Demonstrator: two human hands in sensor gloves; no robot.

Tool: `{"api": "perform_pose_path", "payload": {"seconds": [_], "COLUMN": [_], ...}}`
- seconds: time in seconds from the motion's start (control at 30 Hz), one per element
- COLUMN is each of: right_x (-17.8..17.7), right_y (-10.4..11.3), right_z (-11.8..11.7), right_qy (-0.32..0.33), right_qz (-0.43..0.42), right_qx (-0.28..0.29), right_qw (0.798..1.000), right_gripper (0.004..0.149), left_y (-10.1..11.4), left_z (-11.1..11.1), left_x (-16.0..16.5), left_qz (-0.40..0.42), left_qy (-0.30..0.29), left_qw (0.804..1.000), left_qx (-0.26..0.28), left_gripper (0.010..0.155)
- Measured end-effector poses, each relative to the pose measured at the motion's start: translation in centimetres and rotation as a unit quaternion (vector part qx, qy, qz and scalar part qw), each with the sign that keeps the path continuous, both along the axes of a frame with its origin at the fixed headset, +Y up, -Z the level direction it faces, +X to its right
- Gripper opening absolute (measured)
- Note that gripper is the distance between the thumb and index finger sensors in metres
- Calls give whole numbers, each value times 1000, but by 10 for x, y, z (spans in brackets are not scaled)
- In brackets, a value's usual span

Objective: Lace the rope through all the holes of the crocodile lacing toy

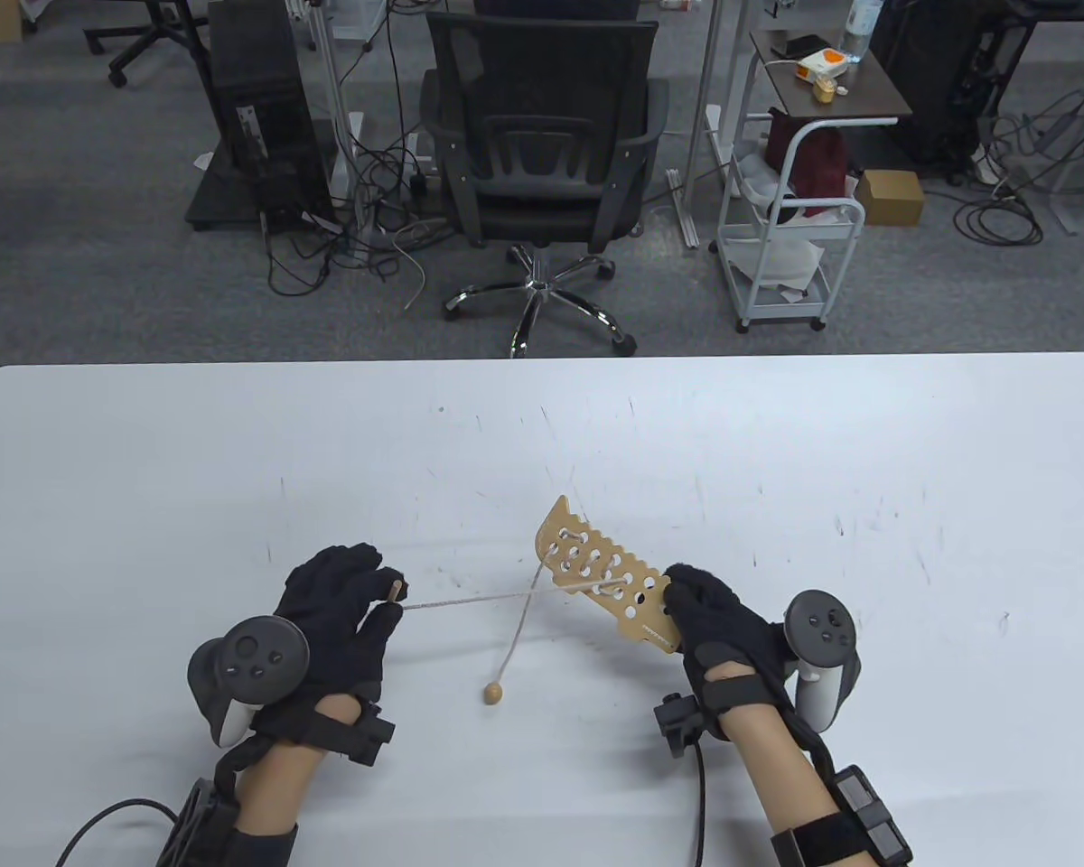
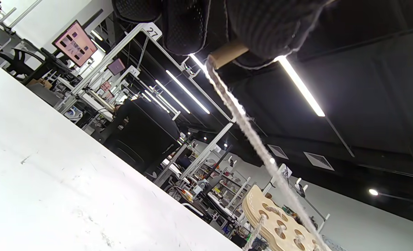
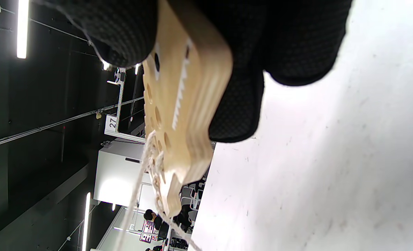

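The crocodile toy (image 1: 603,571) was held clear of the white table (image 1: 144,470) by its near end, gripped between the thumb and curled fingers of the right hand (image 1: 718,623), with its far end pointing away and to the left of that hand. The rope (image 1: 479,599) was drawn fairly taut from a hole near the middle of the toy across to the left hand (image 1: 339,601), whose fingertips were pinched on the wooden needle (image 1: 396,591) at the rope's end. The other end, stopped by a wooden bead (image 1: 492,693), hung loose from the toy's far part, and the bead was seen between the two hands. Holes nearer the right hand looked unthreaded, so the task was judged partly done. For this pull to be done well, the toy would best be kept steady and the slack taken out smoothly, without the two strands being tangled where they crossed.
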State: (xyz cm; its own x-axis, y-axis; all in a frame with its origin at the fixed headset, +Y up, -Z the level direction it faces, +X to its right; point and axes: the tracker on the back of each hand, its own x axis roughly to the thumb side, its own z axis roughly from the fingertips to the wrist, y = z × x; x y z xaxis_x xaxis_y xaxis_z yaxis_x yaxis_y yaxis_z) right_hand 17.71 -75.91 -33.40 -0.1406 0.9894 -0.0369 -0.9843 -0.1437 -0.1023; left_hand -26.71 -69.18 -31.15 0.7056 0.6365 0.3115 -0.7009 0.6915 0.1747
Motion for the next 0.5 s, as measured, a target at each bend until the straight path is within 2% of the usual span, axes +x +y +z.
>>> {"api": "perform_pose_path", "payload": {"seconds": [0.23,0.37,0.5], "right_x": [-3,-6,-9], "right_y": [-1,-1,0], "right_z": [0,1,2], "right_qy": [1,4,8], "right_qz": [11,14,31], "right_qx": [1,6,13], "right_qw": [1000,1000,999], "right_gripper": [49,50,49], "left_y": [-4,-5,-5], "left_z": [-4,-3,0], "left_x": [-4,3,14], "left_qz": [9,20,-2], "left_qy": [3,-25,-44], "left_qw": [1000,999,999], "left_qx": [-9,-13,-14], "left_gripper": [47,47,48]}}
